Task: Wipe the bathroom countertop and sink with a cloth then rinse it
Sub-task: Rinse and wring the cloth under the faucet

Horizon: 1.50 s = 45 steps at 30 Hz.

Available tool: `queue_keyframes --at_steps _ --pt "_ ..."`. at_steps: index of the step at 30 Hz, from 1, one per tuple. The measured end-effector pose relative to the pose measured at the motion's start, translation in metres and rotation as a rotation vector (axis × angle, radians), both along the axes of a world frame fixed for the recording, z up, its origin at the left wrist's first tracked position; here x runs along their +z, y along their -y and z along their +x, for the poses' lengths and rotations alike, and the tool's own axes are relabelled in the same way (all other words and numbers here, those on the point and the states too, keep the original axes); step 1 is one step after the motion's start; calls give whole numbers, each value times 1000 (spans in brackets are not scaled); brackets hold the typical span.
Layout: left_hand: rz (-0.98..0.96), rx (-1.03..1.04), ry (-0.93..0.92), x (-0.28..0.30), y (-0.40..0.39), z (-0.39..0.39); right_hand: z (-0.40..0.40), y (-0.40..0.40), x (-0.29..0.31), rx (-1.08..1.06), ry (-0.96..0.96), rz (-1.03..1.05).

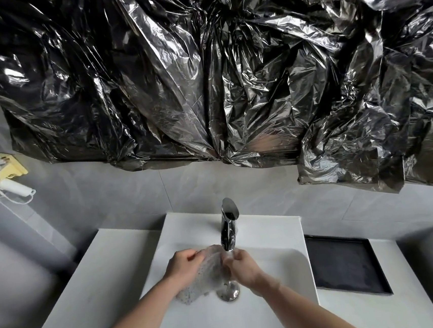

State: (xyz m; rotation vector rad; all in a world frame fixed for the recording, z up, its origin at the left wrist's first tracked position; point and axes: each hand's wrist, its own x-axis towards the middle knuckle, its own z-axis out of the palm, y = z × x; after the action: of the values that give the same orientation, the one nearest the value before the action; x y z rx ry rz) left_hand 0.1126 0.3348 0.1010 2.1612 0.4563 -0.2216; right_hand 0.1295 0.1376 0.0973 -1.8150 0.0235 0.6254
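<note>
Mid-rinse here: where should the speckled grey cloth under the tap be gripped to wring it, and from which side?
Grip the speckled grey cloth at its two bunched sides, coming from above. The left hand and right hand already hold it there, stretched under the chrome faucet; its loose lower edge droops towards the metal drain.

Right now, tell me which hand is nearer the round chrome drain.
Right. The right hand is just above the round chrome drain, gripping the speckled cloth; the left hand is farther left.

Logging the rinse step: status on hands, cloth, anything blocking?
Left hand and right hand both grip the cloth under the faucet, water running. Cloth over the sink, above the drain. Nothing blocking.
</note>
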Motion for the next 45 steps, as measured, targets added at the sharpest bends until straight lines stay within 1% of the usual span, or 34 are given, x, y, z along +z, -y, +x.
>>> queue_keyframes --at_steps 5,9,11,14,16,18,22,25,27,30,34,35,37,40,42,45 --pt "42 0 -19 -4 5 -9 -4 0 10 -52 3 50" --pt "-1 -120 -34 -12 24 -15 -12 10 25 -110 -29 111" --pt "-24 -189 -49 -12 37 -18 -11 15 25 -183 -74 159" --pt "-82 -247 -99 -8 61 -18 -8 23 14 -229 -153 238" --pt "-100 -234 -109 -5 73 -15 -10 29 23 -251 -192 281" --pt "-121 -177 -91 -4 80 -9 -11 39 25 -280 -200 298" --pt "-207 -57 -70 -2 80 0 -14 59 19 -287 -170 266" --pt "-270 -22 -74 2 78 3 -18 67 11 -225 -108 165" --pt "-342 -1 -102 1 76 5 -21 68 3 -198 -121 118" --pt "-431 51 -109 -4 75 5 -25 60 -6 -109 -126 38" --pt "-493 131 -105 -8 67 5 -23 45 -3 60 -46 -55" --pt "-490 152 -93 -8 62 4 -22 41 1 90 -41 -68" --pt "-416 174 -46 -10 50 2 -19 33 4 99 -37 -69" --pt "-222 164 -16 -12 30 3 -15 25 13 59 -81 18" --pt "-121 96 -73 -15 19 3 -12 20 20 14 -108 90" --pt "26 -37 -175 -26 9 0 -11 13 28 15 -80 114"
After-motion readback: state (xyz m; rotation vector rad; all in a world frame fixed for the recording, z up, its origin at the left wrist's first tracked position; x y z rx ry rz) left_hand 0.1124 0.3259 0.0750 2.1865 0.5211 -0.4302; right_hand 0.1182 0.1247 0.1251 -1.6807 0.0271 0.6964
